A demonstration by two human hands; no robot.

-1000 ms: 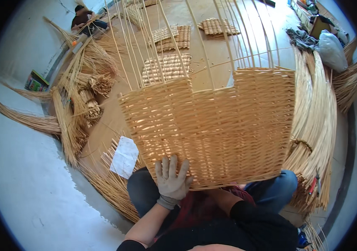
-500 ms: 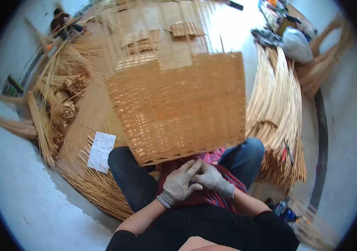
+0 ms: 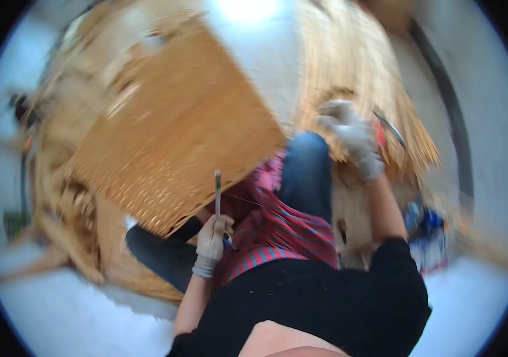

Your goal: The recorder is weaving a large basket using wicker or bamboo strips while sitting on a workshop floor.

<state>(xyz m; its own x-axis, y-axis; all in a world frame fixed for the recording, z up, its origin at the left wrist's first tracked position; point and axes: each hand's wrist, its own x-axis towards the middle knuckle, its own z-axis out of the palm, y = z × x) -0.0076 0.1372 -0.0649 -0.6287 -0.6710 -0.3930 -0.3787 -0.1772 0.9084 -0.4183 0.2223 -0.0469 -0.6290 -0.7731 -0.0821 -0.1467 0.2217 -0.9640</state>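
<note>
My gloved left hand (image 3: 212, 238) is closed around a narrow silver-grey tool (image 3: 218, 193) with a darker tip, held upright before the woven panel's near edge. A bit of blue shows beside that hand; the tool's exact kind cannot be made out. The tan woven panel (image 3: 176, 125) lies slanted in front of me, over my left leg. My gloved right hand (image 3: 352, 135) is stretched out over the bundle of pale reeds (image 3: 349, 50), its fingers smeared by motion. Close to its right is a pair of red-handled pliers (image 3: 389, 130) on the reeds.
My bent right knee (image 3: 307, 169) rises beside the panel's right corner, with a striped red cloth (image 3: 277, 223) across my lap. More reed bundles (image 3: 66, 238) lie at the left. Blue and white items (image 3: 426, 232) stand at the right, near the wall (image 3: 504, 119).
My hands have come apart: the left now holds the tool upright, the right has reached out to the right. The view has turned right, so the panel appears slanted and farther left.
</note>
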